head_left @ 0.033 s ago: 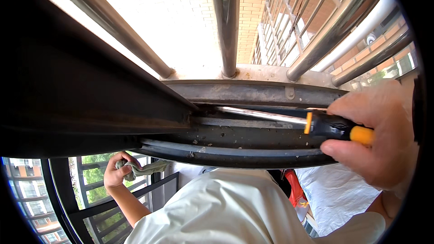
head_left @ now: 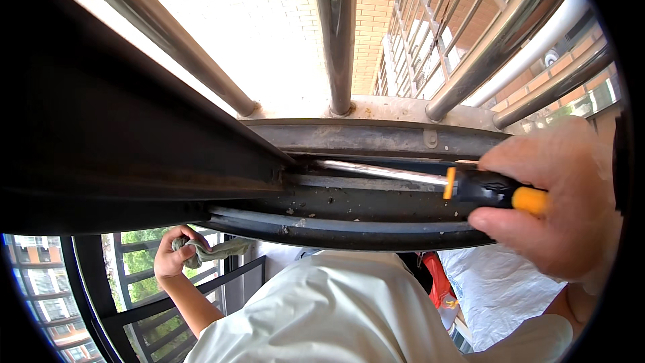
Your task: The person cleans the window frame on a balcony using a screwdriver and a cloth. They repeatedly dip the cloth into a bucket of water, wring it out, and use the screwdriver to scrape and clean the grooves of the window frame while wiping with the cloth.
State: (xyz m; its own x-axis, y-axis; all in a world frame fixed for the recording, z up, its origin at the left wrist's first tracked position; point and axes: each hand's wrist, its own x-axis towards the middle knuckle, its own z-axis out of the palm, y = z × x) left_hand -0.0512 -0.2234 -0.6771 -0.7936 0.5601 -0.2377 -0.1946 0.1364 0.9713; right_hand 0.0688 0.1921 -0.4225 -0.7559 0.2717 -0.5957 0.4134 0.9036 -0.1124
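My right hand (head_left: 557,202) is closed round the black and orange handle of a screwdriver (head_left: 480,187). Its metal shaft lies nearly level along a groove of the dark window track (head_left: 376,203), pointing left. The tip is hidden in shadow at the corner where the dark window frame (head_left: 154,121) meets the track. Dust and pale specks dot the track. At the lower left, my left hand (head_left: 176,252) grips a crumpled grey-green rag (head_left: 218,250), held below the frame and clear of the track.
Metal bars (head_left: 334,40) rise beyond the pale sill (head_left: 390,107), with a brick wall (head_left: 373,27) outside. A white sheet-like covering (head_left: 497,289) and a red bag (head_left: 438,282) lie at the lower right. A dark railing (head_left: 151,306) stands at the lower left.
My right hand and the screwdriver have moved slightly left along the track, toward the frame corner. My left hand with the rag has stayed in place.
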